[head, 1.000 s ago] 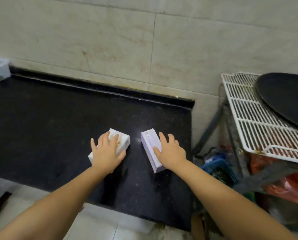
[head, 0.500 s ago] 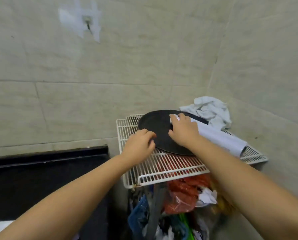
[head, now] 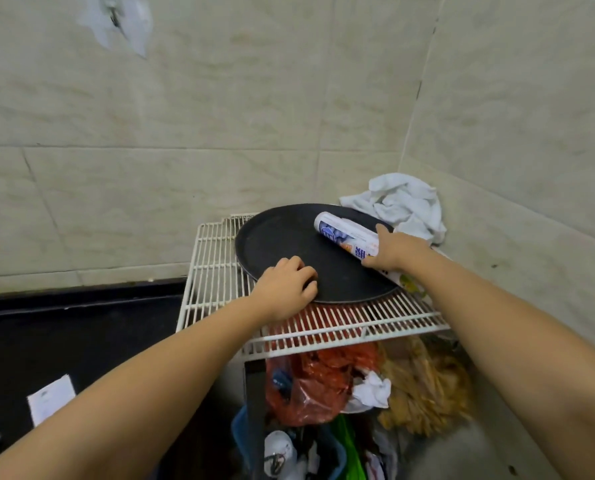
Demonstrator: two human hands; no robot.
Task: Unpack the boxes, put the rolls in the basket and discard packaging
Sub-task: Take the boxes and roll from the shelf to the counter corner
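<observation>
A white roll with blue print lies across a round black tray on a white wire rack. My right hand is wrapped around the roll's middle. My left hand rests with curled fingers on the tray's near rim. A white box lies on the black counter at the lower left. No basket is in sight.
A crumpled white cloth sits at the rack's back right corner. Under the rack are a red plastic bag, yellowish sticks and a blue bin of clutter. Tiled walls meet in a corner to the right.
My view swung from the counter with two white boxes to the wire rack. Both hands left the boxes; the right hand has closed around the roll and the left settled on the tray rim.
</observation>
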